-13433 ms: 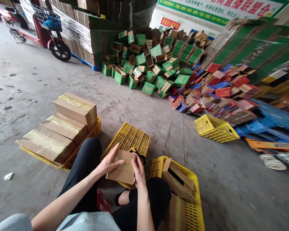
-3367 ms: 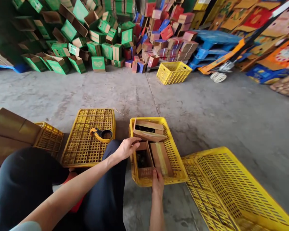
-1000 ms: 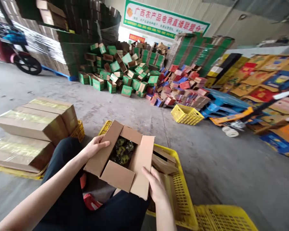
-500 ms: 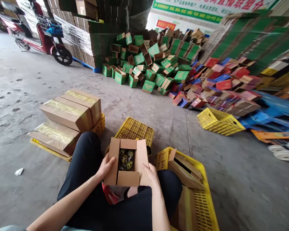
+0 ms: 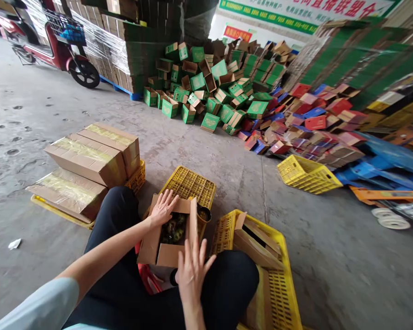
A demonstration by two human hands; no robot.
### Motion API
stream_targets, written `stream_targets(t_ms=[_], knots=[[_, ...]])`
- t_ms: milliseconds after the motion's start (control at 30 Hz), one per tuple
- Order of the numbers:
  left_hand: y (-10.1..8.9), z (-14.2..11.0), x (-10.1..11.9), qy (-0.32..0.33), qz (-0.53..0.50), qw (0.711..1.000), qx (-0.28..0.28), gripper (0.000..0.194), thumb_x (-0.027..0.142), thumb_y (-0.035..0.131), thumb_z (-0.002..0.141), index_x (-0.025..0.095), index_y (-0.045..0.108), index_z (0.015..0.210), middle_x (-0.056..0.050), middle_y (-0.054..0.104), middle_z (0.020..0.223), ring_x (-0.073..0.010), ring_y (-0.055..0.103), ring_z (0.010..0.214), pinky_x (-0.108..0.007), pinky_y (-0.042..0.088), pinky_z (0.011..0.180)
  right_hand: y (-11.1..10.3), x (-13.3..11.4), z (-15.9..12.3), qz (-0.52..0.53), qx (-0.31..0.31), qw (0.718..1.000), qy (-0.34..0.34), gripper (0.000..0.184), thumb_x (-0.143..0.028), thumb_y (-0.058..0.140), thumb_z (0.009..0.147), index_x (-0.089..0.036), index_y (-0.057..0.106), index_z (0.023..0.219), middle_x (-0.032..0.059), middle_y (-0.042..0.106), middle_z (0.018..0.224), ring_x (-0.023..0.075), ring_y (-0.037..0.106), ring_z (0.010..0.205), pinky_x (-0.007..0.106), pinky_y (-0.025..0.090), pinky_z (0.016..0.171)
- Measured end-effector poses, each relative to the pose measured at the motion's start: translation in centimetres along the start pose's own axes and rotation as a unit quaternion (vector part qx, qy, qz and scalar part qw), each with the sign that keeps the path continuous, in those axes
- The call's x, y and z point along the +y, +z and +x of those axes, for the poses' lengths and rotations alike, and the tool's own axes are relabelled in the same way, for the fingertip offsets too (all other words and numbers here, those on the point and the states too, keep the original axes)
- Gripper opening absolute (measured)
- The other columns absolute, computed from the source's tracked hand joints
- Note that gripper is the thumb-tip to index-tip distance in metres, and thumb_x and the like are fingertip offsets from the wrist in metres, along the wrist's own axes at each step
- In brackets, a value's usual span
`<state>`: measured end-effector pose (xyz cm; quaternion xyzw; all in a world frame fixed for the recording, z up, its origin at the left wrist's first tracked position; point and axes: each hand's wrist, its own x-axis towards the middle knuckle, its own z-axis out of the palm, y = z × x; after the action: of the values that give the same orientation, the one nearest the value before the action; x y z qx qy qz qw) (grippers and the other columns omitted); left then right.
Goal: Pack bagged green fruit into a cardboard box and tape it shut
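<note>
Brown cardboard box (image 5: 168, 255) at near end of yellow plastic crate (image 5: 192, 182). Right flap (image 5: 193, 217) now raised from splayed; dark green contents (image 5: 175, 230) still exposed. Left hand (image 5: 162, 210) flat on far-left edge, right hand (image 5: 192, 270) by right flap; both grips spread, nothing clasped.

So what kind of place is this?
It looks like a warehouse or packing place. There's a big pile of green boxes, yellow plastic crates, and an open cardboard box by the hands.
</note>
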<state>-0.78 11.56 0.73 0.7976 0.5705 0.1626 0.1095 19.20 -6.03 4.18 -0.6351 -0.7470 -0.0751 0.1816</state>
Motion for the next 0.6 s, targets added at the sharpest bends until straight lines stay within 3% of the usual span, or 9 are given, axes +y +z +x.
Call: stream_targets(t_ms=[133, 267, 433, 500, 600], knots=[[0.6, 1.8, -0.4, -0.002, -0.024, 0.999, -0.039, 0.100, 0.024, 0.078, 0.077, 0.018, 0.029, 0.164, -0.021, 0.033, 0.167, -0.0394, 0.027, 0.156, -0.057, 0.020, 0.126, 0.9, -2.4, -3.0, 0.011, -0.025, 0.998, 0.059, 0.055, -0.047, 0.041, 0.106, -0.023, 0.054, 0.154, 0.0138, 0.039, 0.167, 0.0456, 0.013, 0.159, 0.079, 0.020, 0.117], [0.3, 1.6, -0.6, -0.018, -0.051, 0.998, -0.041, 0.087, 0.032, 0.074, 0.087, 0.021, 0.033, 0.163, -0.018, 0.045, 0.159, -0.0368, 0.040, 0.148, -0.052, 0.029, 0.122, 1.2, -0.9, -3.0, -0.006, -0.011, 0.986, 0.166, 0.053, -0.047, 0.039, 0.106, -0.023, 0.062, 0.147, 0.0183, 0.032, 0.169, 0.0547, 0.001, 0.157, 0.087, 0.021, 0.108], [-1.3, 2.3, -1.0, -0.049, -0.075, 0.994, -0.068, 0.066, 0.040, 0.067, 0.095, 0.024, 0.048, 0.157, -0.015, 0.056, 0.150, -0.0350, 0.054, 0.136, -0.046, 0.041, 0.113, 1.3, 0.5, -2.8, 0.036, -0.032, 0.989, 0.139, 0.044, -0.034, 0.039, 0.106, -0.028, 0.076, 0.128, 0.0116, 0.029, 0.171, 0.0493, 0.001, 0.159, 0.079, 0.025, 0.114], [-2.0, 3.1, -1.4, -0.057, -0.093, 0.991, -0.080, 0.062, 0.051, 0.066, 0.095, 0.024, 0.057, 0.149, -0.014, 0.061, 0.144, -0.0338, 0.061, 0.129, -0.042, 0.047, 0.108, 1.8, 0.6, -2.8, 0.059, -0.050, 0.985, 0.157, 0.043, -0.042, 0.042, 0.105, -0.027, 0.077, 0.126, 0.0113, 0.031, 0.171, 0.0494, 0.001, 0.159, 0.074, 0.031, 0.114], [-3.1, 4.5, -2.3, -0.076, -0.132, 0.984, -0.095, 0.058, 0.067, 0.064, 0.091, 0.025, 0.073, 0.130, -0.011, 0.072, 0.129, -0.0290, 0.069, 0.117, -0.032, 0.052, 0.099, 2.6, 0.7, -2.0, 0.067, -0.078, 0.974, 0.202, 0.053, -0.057, 0.042, 0.104, -0.028, 0.069, 0.139, 0.0140, 0.031, 0.170, 0.0500, 0.005, 0.159, 0.076, 0.033, 0.111]])
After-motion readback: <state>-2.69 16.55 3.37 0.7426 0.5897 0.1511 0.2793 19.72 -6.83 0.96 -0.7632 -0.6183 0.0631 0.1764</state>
